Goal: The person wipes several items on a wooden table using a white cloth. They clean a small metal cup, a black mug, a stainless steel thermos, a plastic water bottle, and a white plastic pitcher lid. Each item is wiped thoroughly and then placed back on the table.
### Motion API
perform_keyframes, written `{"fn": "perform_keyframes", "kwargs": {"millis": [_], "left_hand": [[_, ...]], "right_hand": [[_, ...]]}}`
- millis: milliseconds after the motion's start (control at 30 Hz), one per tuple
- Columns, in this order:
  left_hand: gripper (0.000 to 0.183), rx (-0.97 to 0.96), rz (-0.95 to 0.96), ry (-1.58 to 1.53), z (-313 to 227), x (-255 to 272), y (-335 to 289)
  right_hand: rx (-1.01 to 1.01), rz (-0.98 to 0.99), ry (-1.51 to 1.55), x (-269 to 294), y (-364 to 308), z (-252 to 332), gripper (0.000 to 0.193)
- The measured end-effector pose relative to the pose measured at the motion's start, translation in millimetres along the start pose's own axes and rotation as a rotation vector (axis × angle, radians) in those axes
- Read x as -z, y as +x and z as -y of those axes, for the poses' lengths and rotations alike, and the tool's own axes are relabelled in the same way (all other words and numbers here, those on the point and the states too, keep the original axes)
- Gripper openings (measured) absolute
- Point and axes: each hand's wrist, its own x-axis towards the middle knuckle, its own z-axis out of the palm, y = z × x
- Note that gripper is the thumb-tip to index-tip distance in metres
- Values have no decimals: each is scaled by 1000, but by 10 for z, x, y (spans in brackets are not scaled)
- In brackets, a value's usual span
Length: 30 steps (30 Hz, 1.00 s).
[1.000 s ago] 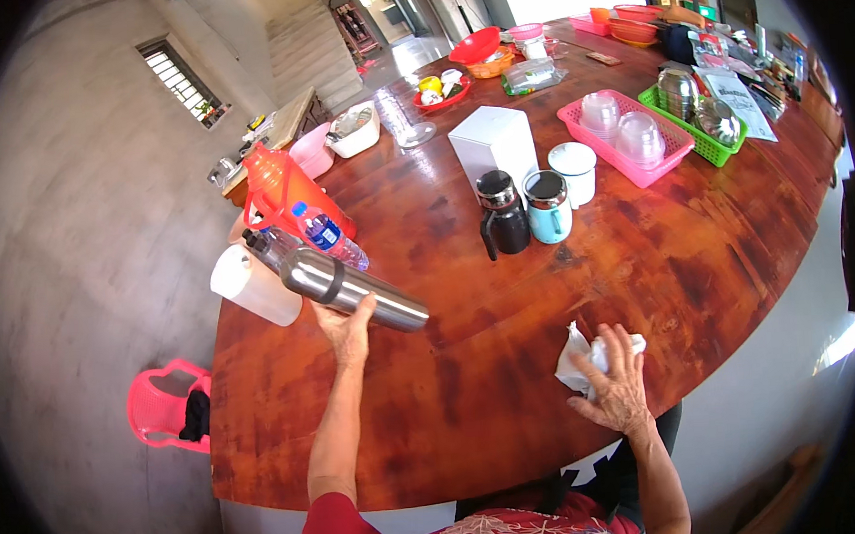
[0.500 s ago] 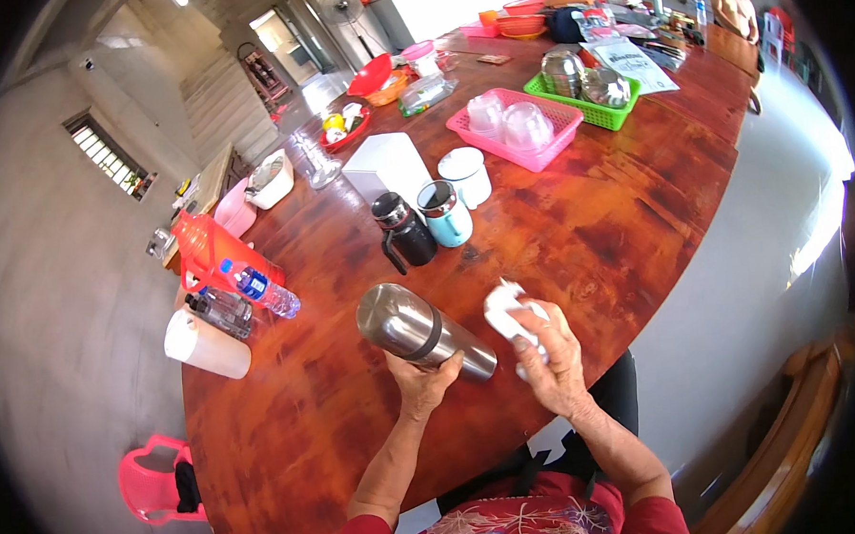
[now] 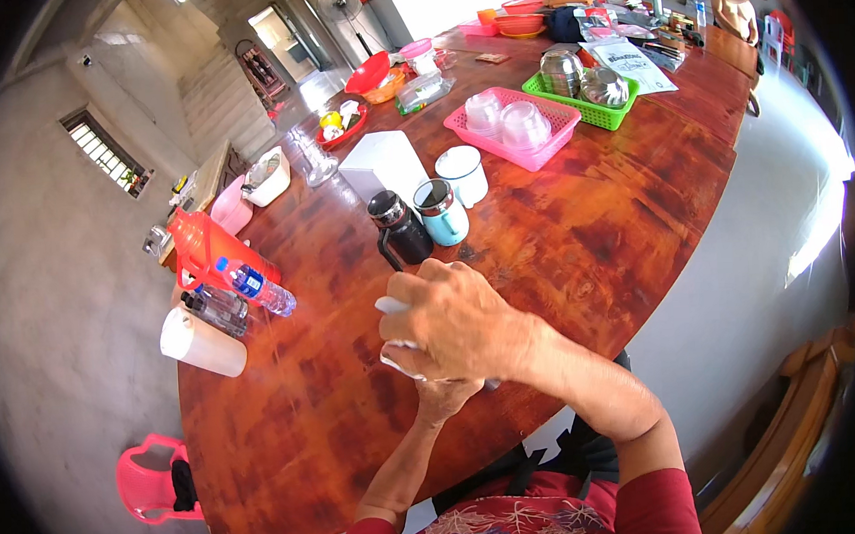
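My left hand (image 3: 445,398) is wrapped round the steel thermos flask (image 3: 491,384), of which only a sliver near the base shows now. My right hand (image 3: 454,318) is closed on a white cloth (image 3: 400,364) and lies across the top part of the flask, hiding it. Bits of the cloth stick out past the fingers on the left side. Just beyond my hands stand a black lidded mug (image 3: 403,232), a pale blue mug (image 3: 442,213) and a white mug (image 3: 462,176), with a white box (image 3: 385,162) behind them.
At the left stand a red-orange jug (image 3: 219,247), a clear water bottle (image 3: 261,289) and a whitish cylindrical container (image 3: 202,344). Farther back sit a pink basket (image 3: 560,139) of plastic cups and a green basket (image 3: 617,118) with metal ware. A person (image 3: 733,10) is at the far right.
My right hand has swung left with the white cloth, from beside the flask to over its upper part. My left hand keeps its hold on the flask, which is now mostly covered.
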Motion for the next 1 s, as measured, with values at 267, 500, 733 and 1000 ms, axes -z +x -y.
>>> {"fn": "perform_keyframes", "kwargs": {"millis": [267, 500, 733, 1000], "left_hand": [[90, 137, -35, 108, -207, -143, 95], [61, 109, -43, -95, -127, -139, 119], [57, 276, -58, -330, -109, -83, 28], [82, 195, -24, 290, -243, -121, 114]], "right_hand": [[152, -340, 261, -379, -125, -361, 21], [-322, -393, 419, -577, -746, 22, 52], [-368, -460, 285, -790, -900, 135, 61], [-458, -115, 1155, -456, -336, -383, 54]]}}
